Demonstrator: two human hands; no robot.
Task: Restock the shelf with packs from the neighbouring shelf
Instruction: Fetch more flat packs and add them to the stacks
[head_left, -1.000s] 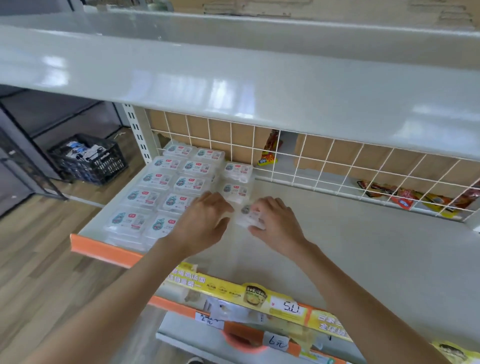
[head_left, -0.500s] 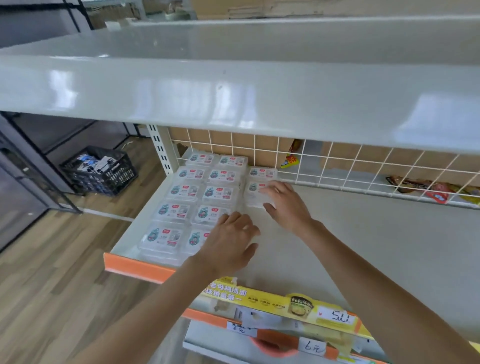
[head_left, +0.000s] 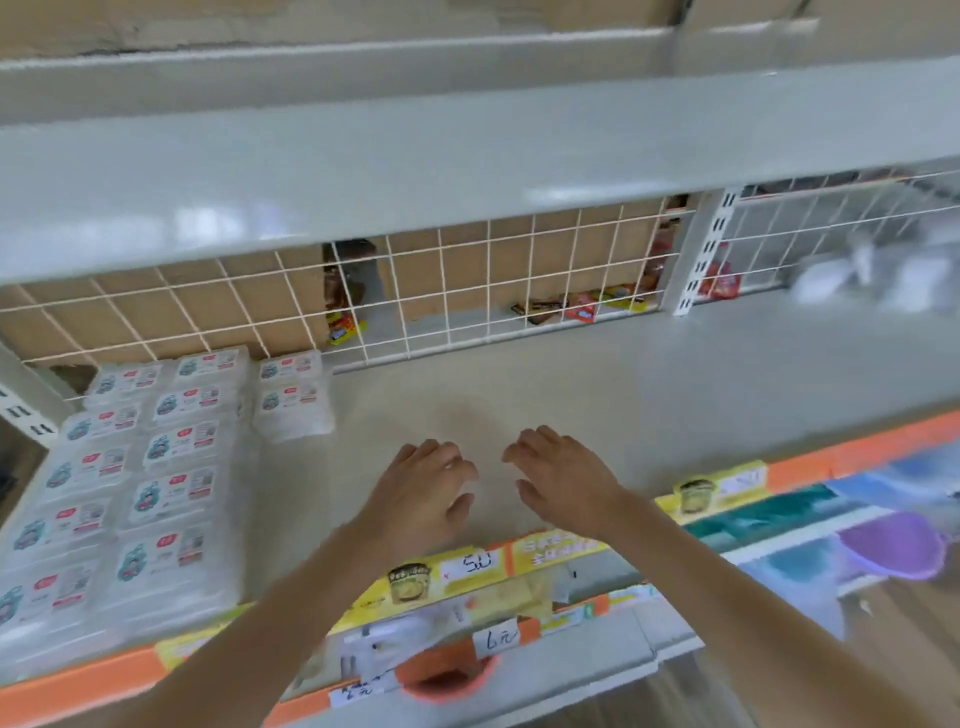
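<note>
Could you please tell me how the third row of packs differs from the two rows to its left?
The third row of packs holds only two, at the back near the wire grid; the two left rows run from back to front edge. Bare shelf lies in front of the third row. All packs look alike, lying label up.

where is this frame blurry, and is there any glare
Head view: motion blur smears the right side most, where the white packs on the neighbouring shelf and the purple object below lose detail; the stacked packs at left and both hands, left hand and right hand, stay fairly readable; soft glare patches sit on the upper shelf.
</note>
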